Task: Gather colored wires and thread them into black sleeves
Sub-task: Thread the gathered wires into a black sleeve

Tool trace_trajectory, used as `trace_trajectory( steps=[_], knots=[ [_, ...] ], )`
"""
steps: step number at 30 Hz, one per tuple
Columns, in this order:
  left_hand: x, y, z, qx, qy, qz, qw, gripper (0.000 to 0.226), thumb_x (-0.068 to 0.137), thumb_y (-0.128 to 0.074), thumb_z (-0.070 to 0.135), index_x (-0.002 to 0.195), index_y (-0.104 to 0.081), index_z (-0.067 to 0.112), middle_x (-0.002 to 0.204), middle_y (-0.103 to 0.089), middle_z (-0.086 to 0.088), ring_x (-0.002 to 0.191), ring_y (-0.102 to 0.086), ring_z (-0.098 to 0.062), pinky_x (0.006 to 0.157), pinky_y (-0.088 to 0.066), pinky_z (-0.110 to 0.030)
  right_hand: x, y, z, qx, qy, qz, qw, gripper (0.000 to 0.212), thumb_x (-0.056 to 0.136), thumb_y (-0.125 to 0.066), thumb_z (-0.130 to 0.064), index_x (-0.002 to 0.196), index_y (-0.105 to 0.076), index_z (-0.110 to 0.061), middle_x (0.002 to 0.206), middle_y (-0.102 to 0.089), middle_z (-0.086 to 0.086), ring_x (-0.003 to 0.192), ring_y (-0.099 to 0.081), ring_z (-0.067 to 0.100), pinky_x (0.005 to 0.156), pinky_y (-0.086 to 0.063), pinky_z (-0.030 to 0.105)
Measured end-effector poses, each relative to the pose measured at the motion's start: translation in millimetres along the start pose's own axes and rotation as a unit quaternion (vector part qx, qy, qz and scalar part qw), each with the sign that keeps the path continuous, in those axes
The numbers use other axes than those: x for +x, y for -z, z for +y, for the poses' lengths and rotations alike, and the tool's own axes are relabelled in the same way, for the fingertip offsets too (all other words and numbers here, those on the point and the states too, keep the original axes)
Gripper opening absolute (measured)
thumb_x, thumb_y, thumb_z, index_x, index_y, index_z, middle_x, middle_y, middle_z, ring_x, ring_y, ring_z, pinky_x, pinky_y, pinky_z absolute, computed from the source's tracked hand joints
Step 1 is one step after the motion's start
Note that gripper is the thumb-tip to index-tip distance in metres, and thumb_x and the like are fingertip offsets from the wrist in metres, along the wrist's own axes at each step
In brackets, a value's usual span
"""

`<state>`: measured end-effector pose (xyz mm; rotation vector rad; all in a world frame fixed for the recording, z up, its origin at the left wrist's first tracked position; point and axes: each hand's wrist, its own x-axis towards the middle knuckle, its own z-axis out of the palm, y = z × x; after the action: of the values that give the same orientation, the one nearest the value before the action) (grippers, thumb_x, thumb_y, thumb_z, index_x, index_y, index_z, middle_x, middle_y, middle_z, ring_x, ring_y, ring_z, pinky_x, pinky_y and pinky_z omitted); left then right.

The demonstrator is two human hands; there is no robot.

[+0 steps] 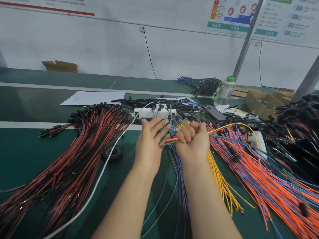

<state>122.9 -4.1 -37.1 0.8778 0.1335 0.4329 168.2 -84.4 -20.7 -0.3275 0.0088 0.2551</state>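
Observation:
My right hand (193, 138) grips a small bunch of colored wires (224, 130), orange, green, yellow and blue; their ends (172, 140) stick out to the left of my fist. My left hand (151, 137) is spread flat with straight fingers just left of those ends, touching them near the thumb. Loose green and blue wires (179, 169) lie on the green bench (25, 161) between my forearms, a yellow bundle (222, 183) beside my right forearm. Black sleeves (155, 101) lie in a heap behind my hands.
A big fan of red and black wires (72, 161) covers the left. Orange and blue wires (269, 178) spread on the right. A tape roll (113, 152), a white cable (103, 169), a white power strip (155, 112), a phone (214, 112), a bottle (224, 92) and cardboard boxes (262, 100) stand around.

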Motion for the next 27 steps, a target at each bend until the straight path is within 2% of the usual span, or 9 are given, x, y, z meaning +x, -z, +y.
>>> trace_trajectory(
  steps=[4, 8, 14, 15, 17, 19, 20, 22, 27],
  knots=[
    [2, -25, -11, 0.067, -0.049, 0.041, 0.996, 0.042, 0.103, -0.027, 0.035, 0.091, -0.06, 0.012, 0.086, -0.071, -0.001, 0.075, -0.068, -0.005, 0.068, -0.05, -0.017, -6, 2, 16, -0.047, 0.004, 0.019, 0.999, 0.055, 0.103, -0.033, -0.041, 0.057, -0.045, -0.014, 0.034, -0.023, -0.006, 0.023, -0.019, 0.006, 0.027, -0.014, 0.014],
    [8, -29, -19, 0.088, -0.058, 0.056, 0.993, 0.036, 0.103, -0.031, 0.026, 0.09, -0.06, 0.01, 0.086, -0.07, -0.004, 0.075, -0.068, -0.007, 0.066, -0.05, -0.014, -3, 1, 18, -0.032, 0.002, 0.002, 0.999, 0.058, 0.103, -0.032, -0.042, 0.054, -0.044, -0.013, 0.034, -0.023, -0.004, 0.023, -0.018, 0.006, 0.029, -0.012, 0.012],
    [37, -45, -23, 0.145, -0.043, 0.059, 0.987, 0.04, 0.102, -0.031, 0.033, 0.092, -0.063, 0.011, 0.086, -0.07, -0.003, 0.071, -0.065, -0.005, 0.063, -0.049, -0.014, 31, -6, 11, -0.055, 0.033, -0.022, 0.998, 0.056, 0.104, -0.025, -0.041, 0.057, -0.036, -0.014, 0.034, -0.021, -0.005, 0.026, -0.016, 0.006, 0.031, -0.012, 0.013],
    [48, -49, -26, 0.162, -0.042, 0.054, 0.984, 0.041, 0.102, -0.031, 0.035, 0.095, -0.063, 0.01, 0.086, -0.069, -0.002, 0.072, -0.065, -0.003, 0.064, -0.049, -0.013, 43, -6, 7, -0.051, 0.034, -0.021, 0.998, 0.056, 0.104, -0.025, -0.042, 0.056, -0.037, -0.014, 0.034, -0.021, -0.005, 0.025, -0.016, 0.006, 0.031, -0.012, 0.013],
    [71, -52, -27, 0.213, -0.064, 0.05, 0.974, 0.035, 0.102, -0.032, 0.032, 0.094, -0.061, 0.015, 0.093, -0.068, 0.001, 0.087, -0.065, -0.008, 0.079, -0.049, -0.019, 64, -8, -4, -0.044, 0.044, -0.012, 0.998, 0.055, 0.104, -0.025, -0.043, 0.058, -0.037, -0.014, 0.034, -0.021, -0.006, 0.025, -0.016, 0.006, 0.03, -0.012, 0.012],
    [114, -61, -32, 0.314, -0.112, 0.053, 0.941, 0.022, 0.1, -0.036, 0.022, 0.092, -0.057, 0.02, 0.099, -0.065, 0.003, 0.1, -0.06, -0.016, 0.091, -0.044, -0.027, 103, -6, -22, -0.044, 0.076, 0.006, 0.996, 0.052, 0.104, -0.023, -0.043, 0.061, -0.035, -0.016, 0.035, -0.021, -0.007, 0.025, -0.016, 0.006, 0.029, -0.012, 0.014],
    [135, -64, -34, 0.378, -0.135, 0.057, 0.914, 0.019, 0.099, -0.038, 0.016, 0.096, -0.057, 0.018, 0.102, -0.064, 0.001, 0.103, -0.059, -0.019, 0.091, -0.041, -0.026, 120, -5, -30, -0.039, 0.092, 0.023, 0.995, 0.051, 0.104, -0.023, -0.044, 0.062, -0.034, -0.016, 0.035, -0.021, -0.007, 0.026, -0.016, 0.006, 0.029, -0.012, 0.015],
    [180, -70, -45, 0.521, -0.161, 0.044, 0.837, 0.025, 0.096, -0.039, 0.008, 0.109, -0.06, 0.012, 0.111, -0.064, -0.005, 0.106, -0.056, -0.022, 0.087, -0.036, -0.022, 156, -1, -47, -0.03, 0.125, 0.074, 0.989, 0.051, 0.104, -0.023, -0.042, 0.062, -0.034, -0.016, 0.036, -0.022, -0.007, 0.026, -0.016, 0.007, 0.031, -0.011, 0.014],
    [276, -97, -96, 0.752, -0.07, -0.069, 0.652, 0.033, 0.087, -0.052, 0.003, 0.119, -0.054, 0.007, 0.123, -0.053, -0.015, 0.114, -0.051, -0.033, 0.093, -0.043, -0.04, 241, 20, -69, -0.039, 0.186, 0.188, 0.964, 0.05, 0.105, -0.025, -0.038, 0.062, -0.037, -0.014, 0.036, -0.024, -0.005, 0.026, -0.018, 0.009, 0.034, -0.011, 0.012]
  ],
)
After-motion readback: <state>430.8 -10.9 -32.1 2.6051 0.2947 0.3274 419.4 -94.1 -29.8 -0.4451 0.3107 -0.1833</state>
